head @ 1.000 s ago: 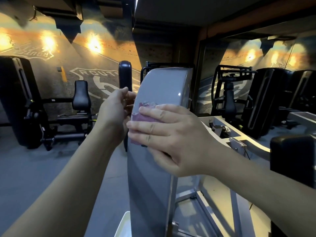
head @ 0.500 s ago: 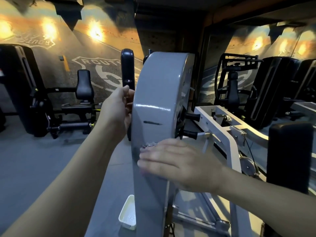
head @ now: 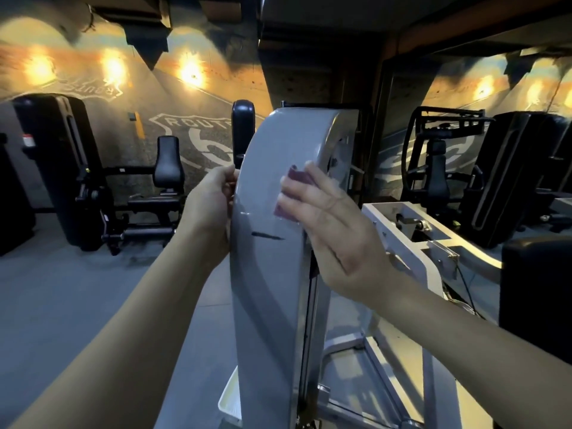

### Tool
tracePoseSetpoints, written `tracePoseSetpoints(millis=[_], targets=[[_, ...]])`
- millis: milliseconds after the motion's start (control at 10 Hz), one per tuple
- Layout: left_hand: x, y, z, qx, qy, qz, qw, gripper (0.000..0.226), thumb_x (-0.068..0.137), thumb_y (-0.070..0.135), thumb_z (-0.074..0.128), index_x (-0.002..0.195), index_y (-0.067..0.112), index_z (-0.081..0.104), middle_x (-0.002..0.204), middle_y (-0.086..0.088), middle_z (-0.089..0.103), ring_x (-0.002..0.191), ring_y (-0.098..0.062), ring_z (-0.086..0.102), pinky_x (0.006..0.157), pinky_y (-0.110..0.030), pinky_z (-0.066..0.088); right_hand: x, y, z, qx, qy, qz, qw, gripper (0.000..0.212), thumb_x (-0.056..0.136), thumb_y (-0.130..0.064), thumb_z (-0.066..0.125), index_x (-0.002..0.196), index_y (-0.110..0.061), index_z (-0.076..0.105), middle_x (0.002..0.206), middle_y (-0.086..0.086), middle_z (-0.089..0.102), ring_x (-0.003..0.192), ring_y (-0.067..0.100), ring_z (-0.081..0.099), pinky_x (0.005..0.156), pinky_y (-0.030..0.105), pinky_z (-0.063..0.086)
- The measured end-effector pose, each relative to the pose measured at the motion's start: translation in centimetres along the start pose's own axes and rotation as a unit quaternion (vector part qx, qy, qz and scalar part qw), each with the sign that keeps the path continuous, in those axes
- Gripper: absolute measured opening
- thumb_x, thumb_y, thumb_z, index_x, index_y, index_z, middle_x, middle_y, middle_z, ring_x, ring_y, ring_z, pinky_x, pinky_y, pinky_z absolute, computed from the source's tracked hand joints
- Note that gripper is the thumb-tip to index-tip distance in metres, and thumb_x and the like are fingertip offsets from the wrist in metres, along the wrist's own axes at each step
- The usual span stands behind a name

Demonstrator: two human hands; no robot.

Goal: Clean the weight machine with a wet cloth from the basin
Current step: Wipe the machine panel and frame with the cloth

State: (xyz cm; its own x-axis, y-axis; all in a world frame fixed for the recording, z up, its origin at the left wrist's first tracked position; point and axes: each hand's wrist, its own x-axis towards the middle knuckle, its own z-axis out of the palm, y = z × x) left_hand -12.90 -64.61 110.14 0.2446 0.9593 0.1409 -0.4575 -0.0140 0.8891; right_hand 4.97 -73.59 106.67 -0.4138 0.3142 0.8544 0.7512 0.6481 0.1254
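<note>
Purple cloth [head: 297,180] pressed to the grey weight machine [head: 272,305].
The person's right hand [head: 334,230] lies flat over the cloth, fingers straight and slightly blurred, pressing it against the upper part of the machine's curved front face. The left hand [head: 210,209] curls its fingers round the machine's left edge at about the same height. A white basin [head: 230,400] sits on the floor at the machine's foot, left side.

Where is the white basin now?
Head view, bottom centre: the white basin stands on the floor left of the grey machine cover, partly hidden by it.
</note>
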Motion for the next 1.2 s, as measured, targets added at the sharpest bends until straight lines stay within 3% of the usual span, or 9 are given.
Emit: tracePoseSetpoints(millis=[200, 300, 500, 600, 700, 800, 900, 1000, 1200], targets=[[0.7, -0.9, 0.0, -0.026, 0.010, 0.035, 0.999, 0.032, 0.100, 0.034, 0.053, 0.121, 0.011, 0.061, 0.118, -0.017, 0.053, 0.101, -0.033, 0.050, 0.088, -0.045, 0.040, -3.9, -0.4, 0.8, -0.084, -0.091, -0.207, 0.971, 0.033, 0.102, -0.001, 0.055, 0.132, -0.003, 0.067, 0.142, 0.010, 0.062, 0.143, 0.028, 0.048, 0.117, 0.047, 0.041], [1.1, -0.5, 0.1, -0.023, 0.010, 0.028, 0.999, 0.032, 0.103, 0.037, 0.048, 0.121, 0.012, 0.058, 0.118, -0.017, 0.052, 0.101, -0.033, 0.050, 0.089, -0.045, 0.041, -1.4, 0.6, -0.6, -0.051, -0.054, -0.190, 0.979, 0.031, 0.097, 0.002, 0.066, 0.128, 0.001, 0.069, 0.134, 0.014, 0.066, 0.135, 0.031, 0.056, 0.110, 0.048, 0.046], [2.2, 0.6, 0.3, -0.074, -0.012, 0.033, 0.997, 0.051, 0.107, 0.030, 0.042, 0.061, 0.017, 0.060, 0.063, 0.001, 0.051, 0.057, -0.013, 0.047, 0.052, -0.023, 0.042, 8.5, 5.7, -4.9, 0.030, -0.009, -0.021, 0.999, 0.033, 0.102, 0.005, 0.045, 0.128, 0.002, 0.065, 0.122, 0.010, 0.068, 0.123, 0.024, 0.061, 0.103, 0.041, 0.051], [2.6, 0.9, 0.2, -0.129, 0.020, 0.024, 0.991, 0.039, 0.106, 0.031, 0.046, 0.071, 0.016, 0.056, 0.064, 0.002, 0.050, 0.056, -0.012, 0.047, 0.049, -0.022, 0.045, 13.8, 8.7, -5.5, 0.077, -0.072, 0.140, 0.984, 0.033, 0.106, -0.002, 0.045, 0.124, -0.012, 0.071, 0.109, -0.004, 0.073, 0.104, 0.011, 0.068, 0.095, 0.031, 0.056], [2.9, 1.0, 0.2, -0.112, 0.037, 0.022, 0.993, 0.033, 0.105, 0.029, 0.049, 0.077, 0.013, 0.057, 0.064, 0.000, 0.054, 0.053, -0.012, 0.050, 0.046, -0.023, 0.046, 18.1, 11.7, -4.6, 0.045, -0.184, 0.272, 0.944, 0.033, 0.107, -0.014, 0.047, 0.111, -0.029, 0.076, 0.095, -0.016, 0.077, 0.095, 0.003, 0.071, 0.096, 0.037, 0.057], [3.3, 1.3, 0.0, -0.017, 0.007, 0.045, 0.999, 0.018, 0.094, 0.027, 0.057, 0.083, 0.013, 0.058, 0.070, -0.002, 0.057, 0.057, -0.014, 0.051, 0.053, -0.027, 0.039, 20.5, 13.1, -3.2, -0.047, -0.319, 0.285, 0.903, 0.026, 0.104, -0.046, 0.051, 0.115, -0.040, 0.074, 0.107, -0.023, 0.073, 0.105, -0.001, 0.065, 0.103, 0.036, 0.049], [3.8, 1.3, -1.1, 0.056, -0.080, 0.104, 0.990, 0.009, 0.094, 0.017, 0.059, 0.087, 0.012, 0.064, 0.079, -0.004, 0.063, 0.068, -0.015, 0.057, 0.060, -0.029, 0.041, 21.1, 12.9, -2.1, -0.036, -0.374, 0.318, 0.870, 0.046, 0.101, -0.061, 0.046, 0.125, -0.030, 0.070, 0.125, -0.004, 0.070, 0.115, 0.019, 0.065, 0.093, 0.032, 0.049], [3.8, 0.8, -2.5, 0.060, -0.187, 0.165, 0.966, 0.012, 0.089, 0.014, 0.060, 0.091, 0.016, 0.072, 0.088, -0.004, 0.070, 0.074, -0.014, 0.063, 0.064, -0.022, 0.047, 20.8, 12.3, -0.9, 0.011, -0.333, 0.327, 0.884, 0.044, 0.106, -0.050, 0.043, 0.120, -0.020, 0.071, 0.119, 0.005, 0.072, 0.107, 0.024, 0.069, 0.079, 0.023, 0.052], [4.8, -0.4, -4.9, 0.052, -0.222, 0.222, 0.948, 0.023, 0.087, 0.011, 0.059, 0.094, 0.023, 0.077, 0.095, -0.007, 0.074, 0.088, -0.021, 0.068, 0.075, -0.027, 0.051, 19.4, 7.7, -0.8, -0.003, -0.319, 0.351, 0.880, 0.033, 0.108, -0.039, 0.047, 0.115, -0.019, 0.071, 0.107, 0.000, 0.075, 0.093, 0.011, 0.071, 0.081, 0.021, 0.056]])
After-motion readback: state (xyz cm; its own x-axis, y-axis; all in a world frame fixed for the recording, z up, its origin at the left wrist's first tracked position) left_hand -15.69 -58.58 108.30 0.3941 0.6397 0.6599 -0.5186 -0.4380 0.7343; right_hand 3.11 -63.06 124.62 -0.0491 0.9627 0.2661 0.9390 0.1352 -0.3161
